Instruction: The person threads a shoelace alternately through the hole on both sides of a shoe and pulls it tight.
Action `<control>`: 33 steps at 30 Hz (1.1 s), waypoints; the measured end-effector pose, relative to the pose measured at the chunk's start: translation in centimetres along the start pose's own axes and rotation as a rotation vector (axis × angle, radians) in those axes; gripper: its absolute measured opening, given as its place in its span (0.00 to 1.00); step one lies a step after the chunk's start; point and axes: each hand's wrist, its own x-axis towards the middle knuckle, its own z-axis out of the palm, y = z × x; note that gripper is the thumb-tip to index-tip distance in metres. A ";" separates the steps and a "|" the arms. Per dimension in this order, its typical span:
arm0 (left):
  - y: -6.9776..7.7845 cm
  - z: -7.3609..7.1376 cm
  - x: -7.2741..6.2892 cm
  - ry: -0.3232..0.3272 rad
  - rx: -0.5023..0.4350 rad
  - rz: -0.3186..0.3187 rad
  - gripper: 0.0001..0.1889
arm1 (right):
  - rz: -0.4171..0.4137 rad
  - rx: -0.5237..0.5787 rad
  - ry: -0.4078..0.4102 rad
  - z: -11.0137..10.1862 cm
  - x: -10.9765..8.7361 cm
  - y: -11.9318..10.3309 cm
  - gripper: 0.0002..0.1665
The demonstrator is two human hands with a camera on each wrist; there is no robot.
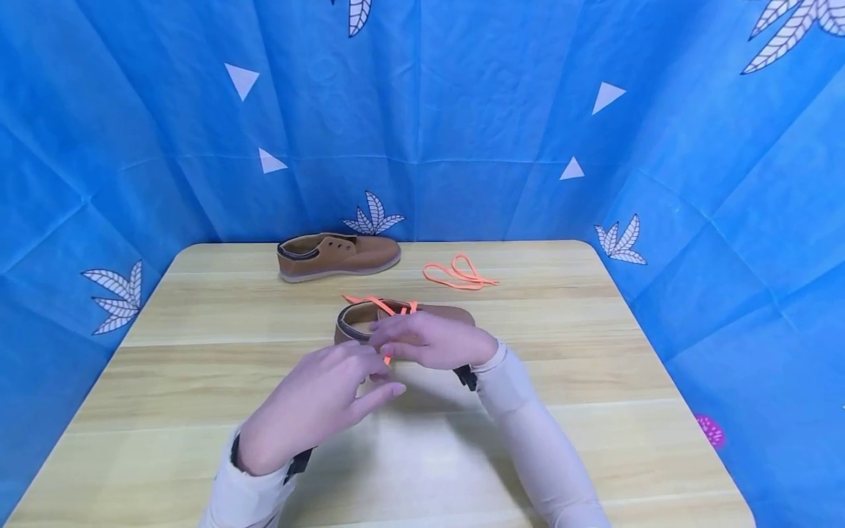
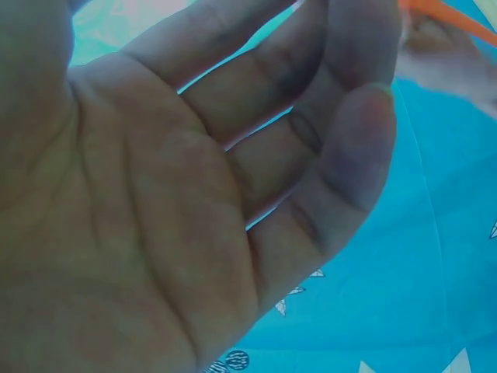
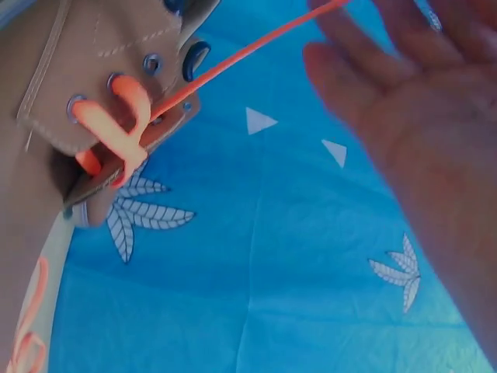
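A brown shoe (image 1: 353, 323) stands mid-table, toe to the right, partly behind my right hand. Its orange shoelace (image 3: 128, 132) crosses between the lower eyelets. One length stretches straight from the eyelets up past my right fingers; the other lies over the collar. My right hand (image 1: 436, 341) reaches left above the shoe, fingers fairly straight, thumb apart from the lace in the right wrist view. My left hand (image 1: 323, 392) is nearer me, fingers bent, thumb extended, fingertips right by the lace below the right thumb. I cannot tell whether the left fingers pinch it.
Behind, at the back left, stands a second brown shoe (image 1: 339, 257) with bare eyelets. A loose orange lace (image 1: 462, 275) lies looped right of it. The pale wooden table (image 1: 561, 330) ends against a blue patterned curtain (image 1: 488, 132) at back and sides.
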 end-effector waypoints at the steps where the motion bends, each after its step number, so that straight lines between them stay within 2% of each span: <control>1: 0.0 0.0 0.0 0.000 -0.001 0.006 0.08 | -0.011 0.023 -0.031 0.0 0.0 -0.1 0.16; 5: -0.2 0.0 0.1 -0.020 -0.047 0.021 0.09 | -0.047 0.094 -0.069 0.0 -0.3 0.0 0.13; 8: -0.8 -0.1 0.5 -0.039 -0.125 -0.004 0.12 | -0.028 0.129 -0.001 -0.2 -0.6 0.4 0.11; 10: -1.4 -0.2 1.1 -0.016 -0.191 -0.046 0.15 | -0.008 0.194 0.079 -0.4 -0.8 0.8 0.10; 13: -3.0 0.2 2.2 0.084 -0.239 -0.126 0.18 | 0.042 0.318 0.239 -0.6 -0.9 1.6 0.10; 16: -4.8 1.3 3.7 0.171 -0.256 -0.201 0.15 | 0.098 0.395 0.410 -0.8 -0.8 2.5 0.10; 19: -6.6 3.1 5.0 0.175 -0.269 -0.261 0.13 | 0.161 0.404 0.546 -0.8 -0.7 3.1 0.11; 22: -7.7 5.1 6.1 0.140 -0.267 -0.278 0.14 | 0.217 0.376 0.616 -0.8 -0.7 3.6 0.11; 25: -8.4 6.8 6.9 0.098 -0.256 -0.266 0.15 | 0.248 0.326 0.637 -0.7 -0.6 4.0 0.12; 29: -8.6 8.2 7.5 0.073 -0.240 -0.250 0.13 | 0.288 0.233 0.623 -0.5 -0.3 4.6 0.11; 33: -8.6 8.8 7.8 0.079 -0.240 -0.275 0.15 | 0.360 0.095 0.583 -0.2 0.1 5.3 0.10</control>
